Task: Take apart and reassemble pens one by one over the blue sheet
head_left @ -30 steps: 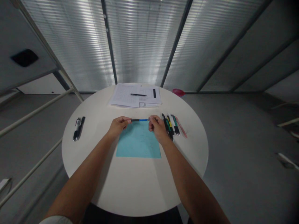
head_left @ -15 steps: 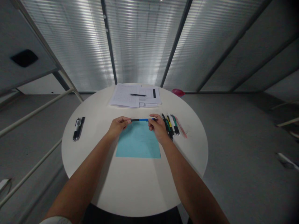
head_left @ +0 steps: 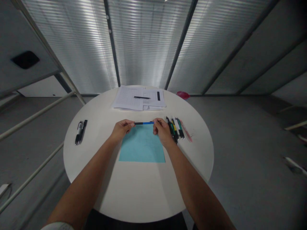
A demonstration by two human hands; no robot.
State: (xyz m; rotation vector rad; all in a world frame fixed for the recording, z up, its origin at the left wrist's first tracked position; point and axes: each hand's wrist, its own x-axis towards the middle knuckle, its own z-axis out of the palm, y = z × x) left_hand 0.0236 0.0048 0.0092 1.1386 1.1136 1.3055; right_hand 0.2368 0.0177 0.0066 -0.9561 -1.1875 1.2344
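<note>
At the round white table (head_left: 96,188), what do the hands have?

One pen (head_left: 144,123), black with a blue middle. The left hand (head_left: 122,130) pinches it near its left end, and the right hand (head_left: 163,131) pinches it near its right end.

So both grips are closed?

Yes, both are closed on that pen, and it runs level between them.

Where is it, exactly?

Right at the top edge of a blue sheet of paper (head_left: 142,144). I can't tell whether it touches the sheet.

What's nearest the right hand?

A row of pens (head_left: 174,127) lies just beside it, with a pink pen (head_left: 186,130) at the far side of the row.

And the left hand?

Nothing close. Two black pens (head_left: 81,132) lie together well off to its left, near the table's edge.

What's further up?

A stack of printed papers (head_left: 139,98) with a black pen (head_left: 142,97) on top. Just past the far rim there's a pink object (head_left: 183,95), too small to make out.
</note>
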